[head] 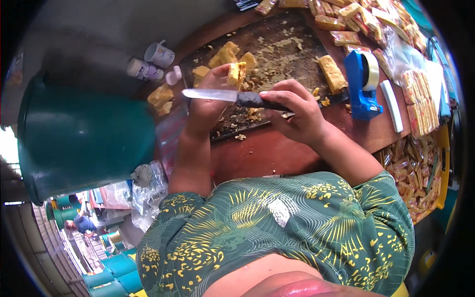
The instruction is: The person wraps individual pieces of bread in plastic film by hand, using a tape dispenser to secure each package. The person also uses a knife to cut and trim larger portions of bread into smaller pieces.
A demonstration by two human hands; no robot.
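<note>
My left hand [207,105] grips a small yellow piece of cake [235,74] at its fingertips. In my right hand [297,111] is a knife [211,94] with a dark wrapped handle, its blade pointing left and passing in front of my left palm. Both hands are over a dark, crumb-covered baking tray [274,48]. Behind my left hand several yellow cake pieces [226,54] lie heaped on the tray. One longer cake bar [332,74] rests by the tray's right edge. More cake pieces [160,98] sit off the tray's left side.
A blue tape dispenser [362,87] and a white strip [391,105] stand right of the tray. Wrapped bars [356,22] pile up at back right; others fill a yellow crate [441,167]. Two mugs [159,54] and a large green tub [85,133] are leftward. A person [82,222] is farther off.
</note>
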